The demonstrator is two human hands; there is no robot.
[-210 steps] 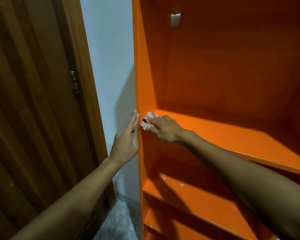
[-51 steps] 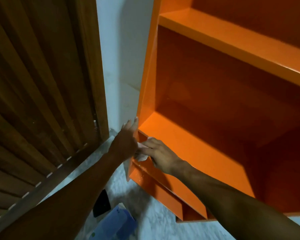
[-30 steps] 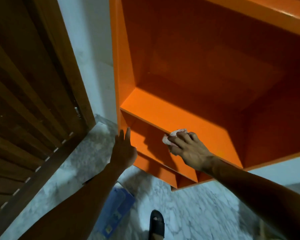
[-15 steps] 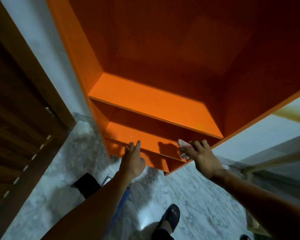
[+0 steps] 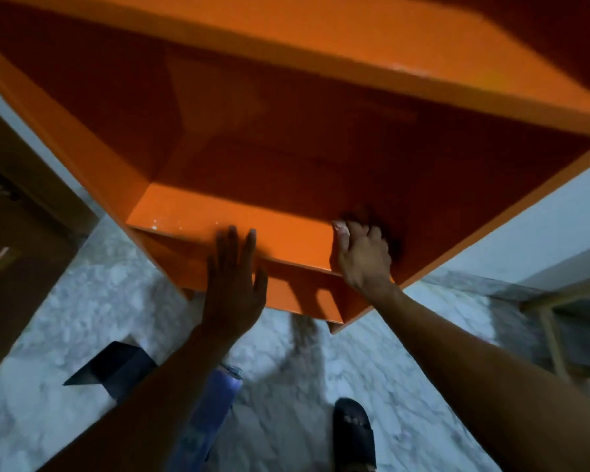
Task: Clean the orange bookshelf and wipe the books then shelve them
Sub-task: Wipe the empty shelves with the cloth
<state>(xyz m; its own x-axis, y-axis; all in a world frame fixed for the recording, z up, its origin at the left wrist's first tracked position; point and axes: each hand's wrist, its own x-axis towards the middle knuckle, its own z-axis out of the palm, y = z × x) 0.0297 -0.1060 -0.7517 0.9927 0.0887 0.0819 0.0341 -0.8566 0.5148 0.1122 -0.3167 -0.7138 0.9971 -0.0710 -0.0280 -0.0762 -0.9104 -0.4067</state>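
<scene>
The orange bookshelf (image 5: pixel 286 137) fills the upper part of the view, standing on the marble floor (image 5: pixel 82 318) between a pale wall on either side; it looks like a stiff, heavy piece with a glossy, slick painted finish, so a cloth should glide over it easily, and I would judge it best steadied by its front edges or side panels rather than lifted. Three of its shelf boards show here, one high near the top of the bookshelf, one bright one low down, and one at the very bottom, all bare of books. On the floor just in front of the bookshelf lie a dark flat thing (image 5: pixel 116 369) and a blue thing (image 5: pixel 215 396), both partly hidden by the left arm; they may be books, likely stiff and fairly light, best taken by the spine or the long edge, but the blur leaves that uncertain. One foot in a dark sandal (image 5: pixel 353 434) stands in front of the bookshelf. The left hand (image 5: pixel 234 284) is spread wide, fingers straight, over the front edge of the low shelf board, holding nothing. The right hand (image 5: pixel 363 257) curls round one small pale rag (image 5: pixel 340 228), soft and light, pressing it on that same board by the bookshelf's right side panel.
</scene>
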